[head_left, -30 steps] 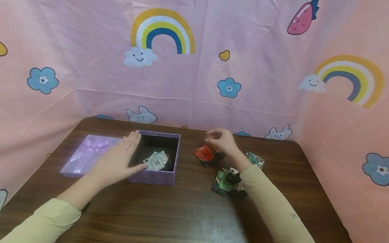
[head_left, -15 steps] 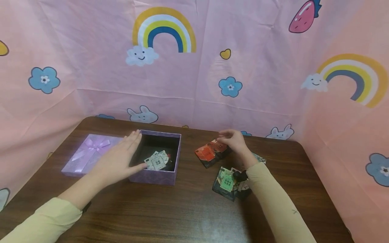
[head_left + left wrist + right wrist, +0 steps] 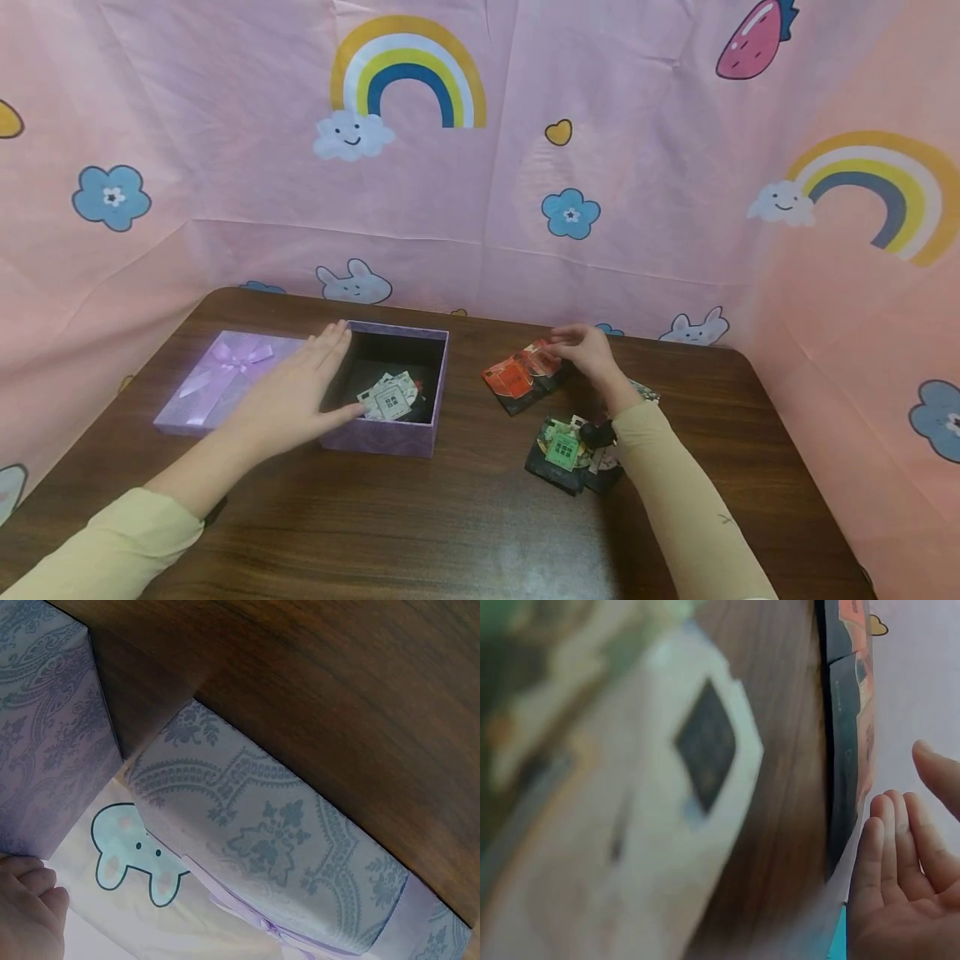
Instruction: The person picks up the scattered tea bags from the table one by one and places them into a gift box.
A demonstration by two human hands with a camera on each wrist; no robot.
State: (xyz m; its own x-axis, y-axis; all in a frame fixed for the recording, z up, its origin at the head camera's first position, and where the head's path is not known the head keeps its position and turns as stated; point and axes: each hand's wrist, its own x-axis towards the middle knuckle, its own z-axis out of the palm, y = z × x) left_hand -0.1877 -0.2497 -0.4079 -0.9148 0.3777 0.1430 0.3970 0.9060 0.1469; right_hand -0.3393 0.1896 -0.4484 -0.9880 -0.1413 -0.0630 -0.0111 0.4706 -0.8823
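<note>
My left hand (image 3: 296, 387) rests, fingers straight, on the left rim of the purple box (image 3: 378, 438), its thumb over the front edge. Inside the box lie a few flat white-grey packets (image 3: 391, 401). My right hand (image 3: 588, 354) is beside the far end of two flat dark packets with red fronts (image 3: 514, 379), lying side by side. In the right wrist view, the fingers (image 3: 896, 859) are fairly straight, the thumb stands apart and nothing shows between them; the fingertips are close to the red packets' edge (image 3: 847, 750).
The purple lid (image 3: 225, 379) with its ribbon bow lies left of the box. Green-fronted packets (image 3: 561, 450) lie nearer, partly under my right wrist. Another packet (image 3: 647, 392) shows behind the right forearm. Printed pink cloth (image 3: 480, 200) surrounds the brown table (image 3: 420, 525).
My right hand has moved right from above the red packets, uncovering the second one. My left hand has stayed on the box. The view has shifted slightly.
</note>
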